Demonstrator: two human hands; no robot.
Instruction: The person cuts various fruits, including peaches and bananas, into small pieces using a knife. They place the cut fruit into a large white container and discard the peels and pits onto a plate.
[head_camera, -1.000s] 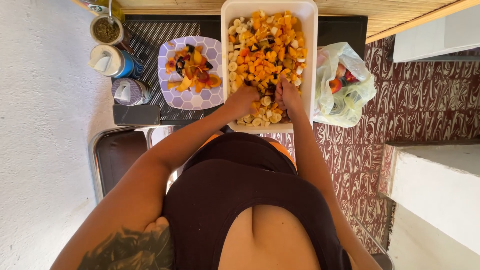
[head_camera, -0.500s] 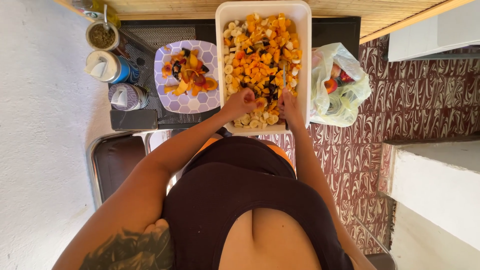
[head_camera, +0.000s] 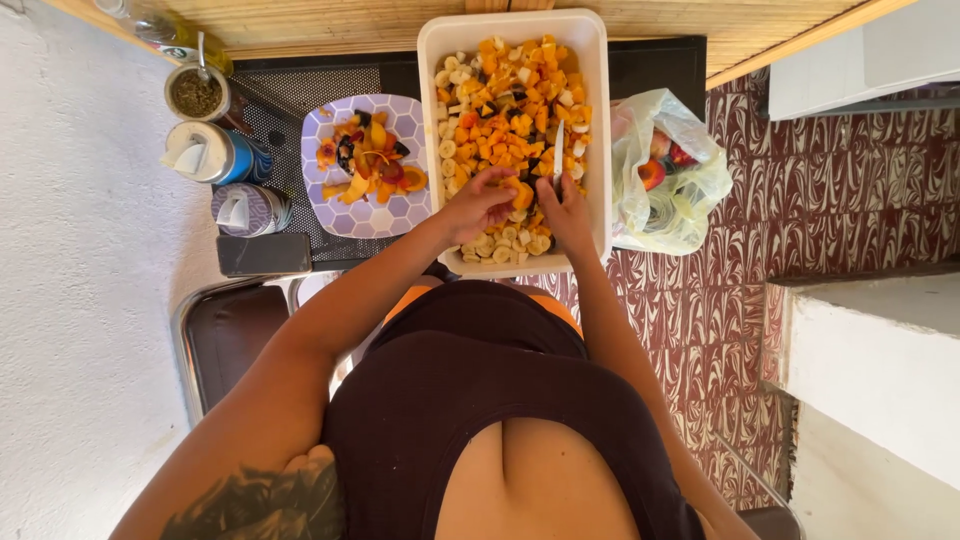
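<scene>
Orange fruit piece (head_camera: 521, 193) now between hands

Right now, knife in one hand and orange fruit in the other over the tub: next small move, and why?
Probably draw the knife down through the orange fruit piece pinched in the left hand. The right hand holds the blade upright beside it, both over the white tub of cut fruit, so pieces would drop in.

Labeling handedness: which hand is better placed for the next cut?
Right, probably. The right hand holds the knife over the white tub; the left hand has its grip on an orange fruit piece.
</scene>
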